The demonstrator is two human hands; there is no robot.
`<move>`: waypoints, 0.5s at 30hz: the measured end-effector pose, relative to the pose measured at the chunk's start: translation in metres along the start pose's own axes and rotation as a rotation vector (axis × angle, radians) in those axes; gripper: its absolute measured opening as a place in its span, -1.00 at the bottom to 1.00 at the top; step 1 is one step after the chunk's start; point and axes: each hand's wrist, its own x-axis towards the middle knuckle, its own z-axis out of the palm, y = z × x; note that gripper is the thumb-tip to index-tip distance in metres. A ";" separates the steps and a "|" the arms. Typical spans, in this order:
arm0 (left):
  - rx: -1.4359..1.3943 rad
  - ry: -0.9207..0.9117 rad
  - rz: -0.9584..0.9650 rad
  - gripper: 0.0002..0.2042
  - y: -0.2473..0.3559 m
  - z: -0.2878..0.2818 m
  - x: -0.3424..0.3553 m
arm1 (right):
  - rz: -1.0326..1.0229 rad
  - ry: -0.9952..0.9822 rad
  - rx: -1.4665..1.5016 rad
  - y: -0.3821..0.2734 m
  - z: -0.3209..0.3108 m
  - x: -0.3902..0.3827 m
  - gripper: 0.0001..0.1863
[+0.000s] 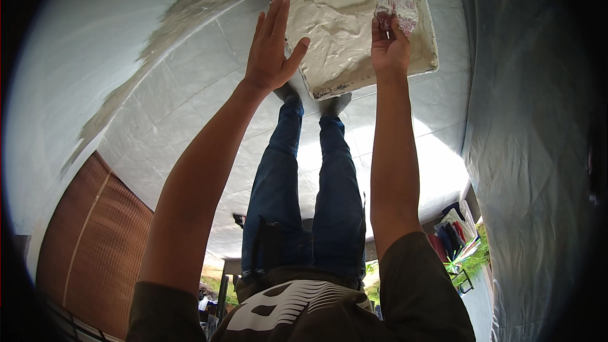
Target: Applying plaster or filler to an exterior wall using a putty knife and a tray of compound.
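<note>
My right hand (389,54) grips the handle of a wide paintbrush (394,12), its broad end smeared with pale paste over a reddish body. The brush is above the right part of a shallow rectangular tray (433,47). Thick off-white paste (339,22) fills much of that tray, ridged and wavy on top. Beside the tray's left edge, my left hand (273,50) is held up with fingers straight and thumb apart, holding nothing. Whether it touches the tray cannot be told.
My feet (335,104) stand at the tray's near edge on grey tiled floor (209,82). A pale wall with a rough brownish band (196,9) curves along the left. Greyish sheeting (525,120) hangs at right. A brown woven blind (95,234) and piled cloths (456,234) lie lower down.
</note>
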 end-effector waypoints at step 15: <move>-0.011 0.018 -0.026 -0.22 0.036 0.009 -0.014 | 0.128 -0.125 -0.106 -0.021 -0.038 -0.014 -0.70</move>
